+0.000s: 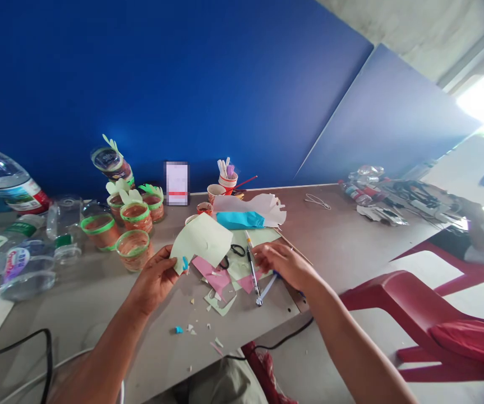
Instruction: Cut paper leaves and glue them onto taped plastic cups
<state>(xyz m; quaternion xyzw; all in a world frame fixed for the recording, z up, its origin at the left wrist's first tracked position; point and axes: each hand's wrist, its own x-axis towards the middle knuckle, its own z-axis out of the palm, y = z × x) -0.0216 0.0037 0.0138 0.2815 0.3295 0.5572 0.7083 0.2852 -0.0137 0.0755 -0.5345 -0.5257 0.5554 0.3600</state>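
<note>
With left hand (pixel 155 278), holding pale green paper (pixel 202 238) above worktop (pixel 157 342), fingers pinched on its 8 o'clock corner beside blue patch (pixel 185 263). Taking paper as clock centre: with right hand (pixel 281 261) between 3 and 4 o'clock, reaching near pen (pixel 253 272), fingers loosely bent, released; contact with pen unclear. Noted also: scissors (pixel 232 248) at 3, blue paper (pixel 239 219) at 2, pots (pixel 136 217) at 9, pink scrap (pixel 213 275) near 5.

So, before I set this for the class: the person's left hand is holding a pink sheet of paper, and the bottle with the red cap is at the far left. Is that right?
Not quite: the sheet of paper in the left hand is pale green, as the head view shows. The bottle is as you say.
</note>
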